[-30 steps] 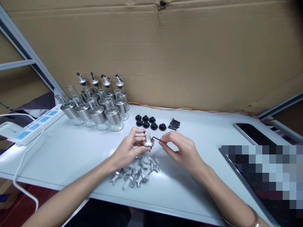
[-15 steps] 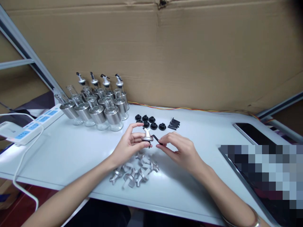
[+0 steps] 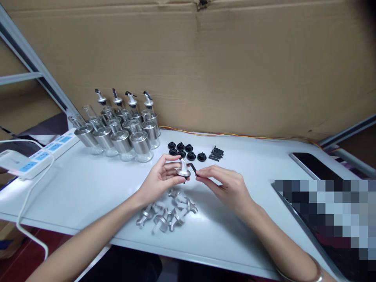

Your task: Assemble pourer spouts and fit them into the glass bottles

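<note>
Between the fingers and thumb of my left hand is a silver bottle pourer spout, held upright with a black piece showing at its underside. My right hand pinches a small bent black lever just right of the spout; whether the two touch I cannot tell. Below my hands lies a loose pile of silver spout caps. Beyond them sit several round black stoppers, and to their right a small bunch of black levers.
At the back left stand several glass bottles with steel sleeves; the rear ones carry pourers. A white power strip with a cable lies at the left. To the right are a phone and a pixelated dark-edged object.
The spout in my left hand is turned slightly. My right hand has raised the black lever a little and tilted it steeper. The other things have stayed in place.
</note>
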Action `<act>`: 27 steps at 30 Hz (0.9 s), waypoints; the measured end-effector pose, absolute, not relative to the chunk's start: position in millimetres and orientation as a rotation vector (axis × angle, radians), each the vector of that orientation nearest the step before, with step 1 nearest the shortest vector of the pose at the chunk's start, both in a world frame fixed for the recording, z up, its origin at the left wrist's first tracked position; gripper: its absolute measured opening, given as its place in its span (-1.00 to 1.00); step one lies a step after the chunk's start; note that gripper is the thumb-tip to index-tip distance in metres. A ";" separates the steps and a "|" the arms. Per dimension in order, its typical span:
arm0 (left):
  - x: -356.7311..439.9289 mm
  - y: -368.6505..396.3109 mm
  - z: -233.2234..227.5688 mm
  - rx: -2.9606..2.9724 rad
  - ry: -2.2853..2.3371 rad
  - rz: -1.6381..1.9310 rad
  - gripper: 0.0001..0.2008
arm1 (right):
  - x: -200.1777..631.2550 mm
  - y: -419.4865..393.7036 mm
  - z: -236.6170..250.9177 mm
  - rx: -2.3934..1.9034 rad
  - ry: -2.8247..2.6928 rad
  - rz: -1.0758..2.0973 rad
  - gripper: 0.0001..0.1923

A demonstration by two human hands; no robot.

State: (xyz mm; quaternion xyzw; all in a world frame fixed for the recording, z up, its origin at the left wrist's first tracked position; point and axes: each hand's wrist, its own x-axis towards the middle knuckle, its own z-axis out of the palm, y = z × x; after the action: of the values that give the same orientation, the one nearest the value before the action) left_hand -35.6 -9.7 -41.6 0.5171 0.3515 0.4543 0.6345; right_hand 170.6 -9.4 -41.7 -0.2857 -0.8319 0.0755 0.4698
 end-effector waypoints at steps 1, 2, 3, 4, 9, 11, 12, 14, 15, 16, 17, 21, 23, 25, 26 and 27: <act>-35.7 -9.7 -41.8 1.188 0.805 1.039 -0.54 | 170.4 -9.7 -41.7 -0.704 -2.036 0.176 -0.90; -35.6 -9.6 -41.8 1.194 0.811 1.047 -0.54 | 170.2 -10.1 -41.4 -0.714 -2.033 0.168 -0.90; -35.5 -9.6 -41.8 1.202 0.817 1.059 -0.53 | 170.1 -10.7 -40.9 -0.727 -2.025 0.161 -0.89; -35.4 -9.5 -41.7 1.209 0.823 1.070 -0.53 | 170.0 -11.3 -40.1 -0.743 -2.007 0.154 -0.88; -35.1 -10.5 -40.7 1.229 0.792 1.044 -0.54 | 170.5 -13.4 -35.4 -0.851 -1.794 0.100 -0.87; -34.9 -11.3 -41.2 1.227 0.769 1.017 -0.49 | 170.6 -13.7 -35.0 -0.897 -1.709 0.135 -0.88; -34.7 -11.8 -41.6 1.224 0.756 1.007 -0.43 | 170.4 -13.9 -35.3 -0.910 -1.680 0.169 -0.89; -34.2 -12.8 -42.7 1.214 0.733 1.000 -0.26 | 169.3 -14.6 -36.5 -0.920 -1.652 0.240 -0.89; -34.1 -13.2 -43.2 1.210 0.729 0.998 -0.19 | 168.4 -15.2 -37.3 -0.918 -1.650 0.271 -0.90; -34.0 -13.6 -43.6 1.209 0.728 0.992 -0.14 | 167.4 -15.9 -37.9 -0.912 -1.654 0.296 -0.90; -33.9 -13.8 -43.9 1.207 0.730 0.983 -0.11 | 166.3 -16.8 -38.4 -0.906 -1.662 0.317 -0.90; -34.6 -14.0 -44.3 1.190 0.733 0.954 -0.09 | 163.3 -19.6 -38.7 -0.885 -1.695 0.355 -0.89; -34.9 -13.9 -44.2 1.190 0.726 0.955 -0.11 | 163.2 -19.9 -38.5 -0.883 -1.696 0.360 -0.90; -35.0 -13.8 -44.0 1.200 0.722 0.950 -0.15 | 163.6 -19.6 -38.5 -0.884 -1.699 0.369 -0.91; -35.0 -13.8 -44.0 1.205 0.720 0.946 -0.16 | 163.9 -19.4 -38.7 -0.881 -1.704 0.375 -0.91; -35.0 -13.7 -43.9 1.208 0.716 0.937 -0.17 | 164.1 -19.1 -39.0 -0.874 -1.711 0.379 -0.91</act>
State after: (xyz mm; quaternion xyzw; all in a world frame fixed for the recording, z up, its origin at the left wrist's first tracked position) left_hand -35.0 -13.7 -43.9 0.5348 0.3170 0.4150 0.6643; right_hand 164.1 -19.1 -39.0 -0.3703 -0.7254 0.1606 0.5576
